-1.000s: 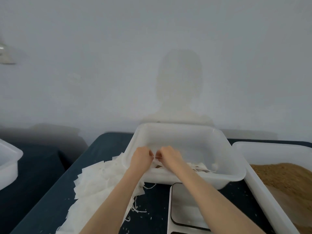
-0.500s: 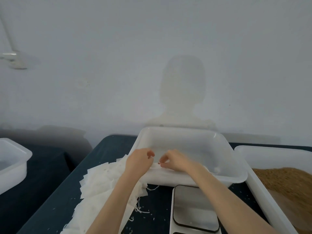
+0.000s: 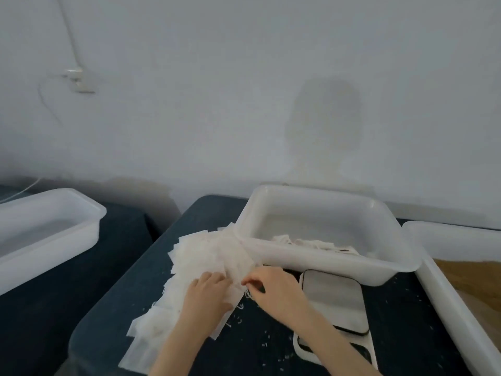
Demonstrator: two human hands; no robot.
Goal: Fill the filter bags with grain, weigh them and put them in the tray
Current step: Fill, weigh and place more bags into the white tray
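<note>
A pile of white empty filter bags (image 3: 206, 256) lies spread on the dark table left of the white tray (image 3: 320, 256). My left hand (image 3: 210, 293) rests flat on the near part of the pile with straight fingers. My right hand (image 3: 273, 287) is beside it at the pile's right edge, fingertips pinching the edge of a bag. Several filled bags (image 3: 311, 244) lie inside the tray. A white scale (image 3: 333, 308) sits just in front of the tray, right of my right hand. A white bin with brown grain (image 3: 477, 283) stands at the far right.
Another white bin (image 3: 51, 226) stands on a separate dark surface at the left. Loose grains and thread bits are scattered on the table (image 3: 260, 346) near the scale. A white wall rises behind everything, with a cable fitting on it at upper left.
Both hands left the tray's front rim and came down toward me onto the pile of empty bags. The view shifted, showing more of the left bin.
</note>
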